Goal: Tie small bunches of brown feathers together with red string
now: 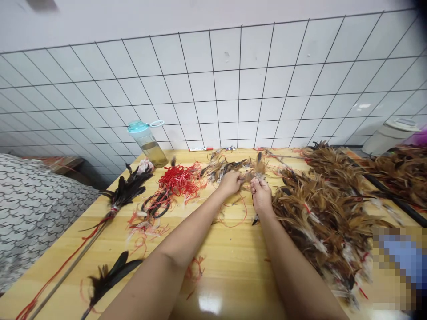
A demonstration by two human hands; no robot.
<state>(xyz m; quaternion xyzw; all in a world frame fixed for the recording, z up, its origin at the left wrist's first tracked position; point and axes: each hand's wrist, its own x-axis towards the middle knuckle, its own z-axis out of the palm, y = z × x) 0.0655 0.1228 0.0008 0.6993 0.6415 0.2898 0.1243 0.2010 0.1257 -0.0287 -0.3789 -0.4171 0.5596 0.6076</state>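
Head view: right hand point(262, 194) pinches a feather tuft point(260, 166) pointing up and away, with left hand point(231, 182) just beside, its hold unclear.

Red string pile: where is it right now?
In the head view, the red string pile lies left of centre on the wooden table, between the bottle and the left hand.
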